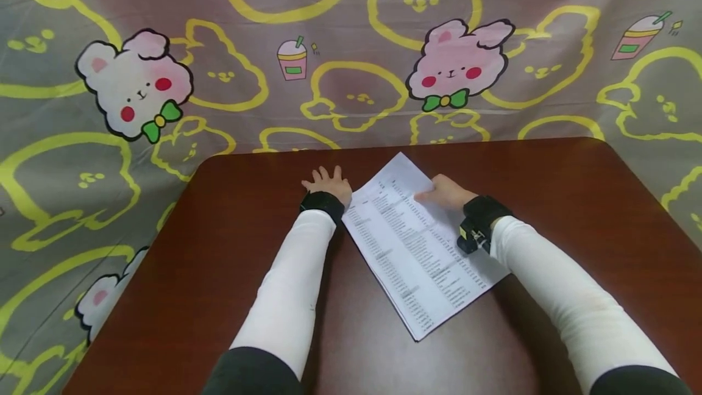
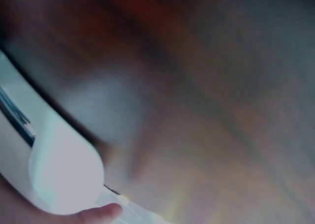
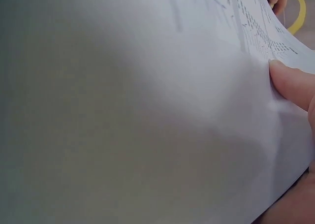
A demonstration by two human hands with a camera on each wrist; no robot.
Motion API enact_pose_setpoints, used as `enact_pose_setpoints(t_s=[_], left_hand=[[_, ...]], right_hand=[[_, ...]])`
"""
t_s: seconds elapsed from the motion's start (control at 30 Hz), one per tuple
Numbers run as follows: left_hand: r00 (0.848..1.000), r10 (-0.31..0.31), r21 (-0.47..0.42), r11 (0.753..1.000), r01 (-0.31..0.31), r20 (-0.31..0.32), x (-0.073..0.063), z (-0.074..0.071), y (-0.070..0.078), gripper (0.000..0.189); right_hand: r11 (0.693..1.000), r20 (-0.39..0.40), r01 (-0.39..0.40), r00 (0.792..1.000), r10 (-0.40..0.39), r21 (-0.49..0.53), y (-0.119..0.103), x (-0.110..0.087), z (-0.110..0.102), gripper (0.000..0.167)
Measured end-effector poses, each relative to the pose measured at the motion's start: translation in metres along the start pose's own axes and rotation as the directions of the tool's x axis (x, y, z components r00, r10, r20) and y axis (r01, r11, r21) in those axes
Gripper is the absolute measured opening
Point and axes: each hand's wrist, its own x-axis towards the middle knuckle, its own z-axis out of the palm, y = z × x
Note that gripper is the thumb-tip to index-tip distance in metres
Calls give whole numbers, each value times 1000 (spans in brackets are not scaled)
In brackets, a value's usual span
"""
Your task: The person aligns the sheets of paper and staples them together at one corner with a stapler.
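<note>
Printed sheets of paper (image 1: pixel 406 249), covered in columns of small text, lie at a slant between my two hands, their lower corner pointing toward me. My right hand (image 1: pixel 443 192) pinches the right edge, with the thumb (image 3: pixel 290 83) on top and the other fingers mostly hidden beneath. Close up in the right wrist view, the paper (image 3: pixel 221 111) bends. At the upper left edge is my left hand (image 1: pixel 329 186), its fingers spread and its thumb side against the paper. The left wrist view is blurred; a bright white shape and a fingertip (image 2: pixel 106 211) show there.
The brown tabletop (image 1: pixel 247 249) spreads out on both sides of the paper. Behind its far edge hangs a curtain (image 1: pixel 351 41) with yellow outlines and rabbit faces. Dark wrist straps (image 1: pixel 322 202) sit over white sleeves (image 1: pixel 290 285).
</note>
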Motion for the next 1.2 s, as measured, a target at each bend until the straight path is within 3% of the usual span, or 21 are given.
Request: enact_pose_setpoints(t_s=[0.5,0.57,0.63,0.7,0.8,0.9,1.0,1.13,1.2], left_hand=[[999,45,-1,999,-45,-2,-2,-10,2,57],[999,51,34,998,-51,-10,-1,-10,2,56],[996,87,130,988,-85,-12,-1,-11,2,54],[990,139,255,958,-133,-6,-2,-14,3,51],[972,233,448,867,-219,23,-5,-19,5,49],[956,292,544,797,-261,32,-9,-23,6,49],[954,295,499,834,-234,-46,-13,-25,5,39],[935,320,340,905,-254,-154,-15,-23,-1,54],[917,372,314,896,-314,-146,-19,-22,-7,56]], right_hand=[[1000,-9,12,1000,-12,6,3,-1,-3,37],[1000,-8,4,1000,-4,10,3,-1,-2,37],[1000,-10,4,1000,-4,6,2,-1,-2,37],[1000,-17,7,1000,-7,6,2,-1,-2,36],[1000,-20,7,1000,-6,13,2,-1,-2,37],[1000,-17,2,1000,-1,24,3,-1,-2,37],[1000,-16,1,1000,0,20,3,-1,-1,38],[1000,-23,0,1000,1,25,1,-2,2,37],[999,-22,-4,1000,5,37,-1,-2,3,36]])
